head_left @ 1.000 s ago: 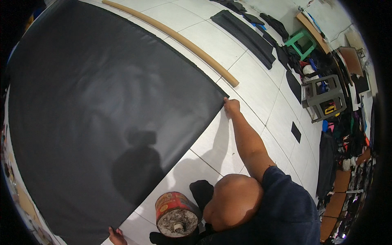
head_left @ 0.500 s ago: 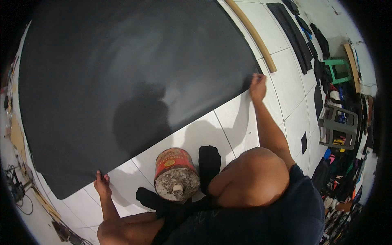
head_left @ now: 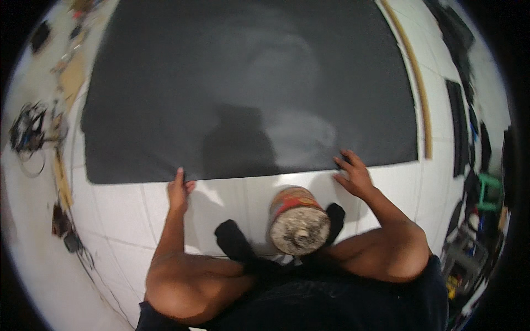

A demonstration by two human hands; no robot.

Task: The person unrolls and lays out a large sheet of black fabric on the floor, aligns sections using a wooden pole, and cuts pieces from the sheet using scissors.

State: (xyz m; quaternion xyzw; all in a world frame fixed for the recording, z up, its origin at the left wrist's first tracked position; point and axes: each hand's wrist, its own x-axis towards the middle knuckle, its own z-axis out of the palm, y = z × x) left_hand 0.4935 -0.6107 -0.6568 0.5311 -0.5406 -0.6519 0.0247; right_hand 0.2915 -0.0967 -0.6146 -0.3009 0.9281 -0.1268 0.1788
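A large black sheet (head_left: 243, 83) with a leather-like surface lies spread over the white tiled floor in front of me. My left hand (head_left: 179, 192) is at its near edge, left of the middle, pinching the edge with one finger stretched on top; the fingers underneath are hidden. Farther right, my right hand (head_left: 355, 174) is open, its fingers spread over the same edge. Between my feet stands a round tin (head_left: 301, 226) with a red band and a crusted, pale top with a knob in its centre.
A long brown tube (head_left: 418, 83) lies along the sheet's right side. Beyond it are a rolled black piece (head_left: 457, 127), a green stool (head_left: 489, 192) and a grey stool (head_left: 465, 256). Tangled cables (head_left: 28, 129) and brown scraps (head_left: 72, 80) line the left wall.
My right hand has left the sheet's right corner, moved left along the near edge and opened. My left hand stays at the edge. The view has turned, so the edge now runs nearly level.
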